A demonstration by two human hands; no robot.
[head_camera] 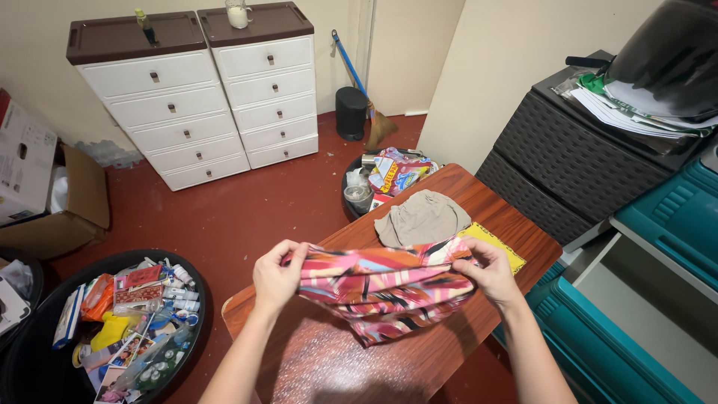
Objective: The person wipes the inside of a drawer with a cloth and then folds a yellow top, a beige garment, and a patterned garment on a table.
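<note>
**Both hands hold a striped garment above a wooden table**

The person's left hand (278, 275) pinches one upper edge of a pink, orange and black striped garment (385, 288), fingers closed tight on the cloth. The right hand (490, 271) clamps the opposite upper edge in the same way, thumb on the near side and fingers curled over the fabric. The garment hangs stretched between the two hands, its lower part sagging down to a point over the wooden table (419, 359); whether the tip touches the tabletop cannot be told.

Farther back on the table lies a crumpled beige garment (421, 217), just beyond the striped one. A flat yellow item (497, 243) lies beside it, near the right hand, partly hidden by the hand and the striped cloth.

On the red floor past the table's far end stands a dark round bin (359, 196) holding colourful packaging and a cup. A larger round black tub (34, 359) sits on the floor to the left, filled with small bottles, packets and cards. Against the far wall stand two white drawer units (198, 105) with brown tops, and a broom (366, 101) with a blue handle leans in the corner next to a small black cylinder (351, 112). On the right are a dark woven-pattern drawer chest (553, 164) with papers on top and teal plastic containers (673, 217). Cardboard boxes (67, 202) stand at the left edge.
</note>
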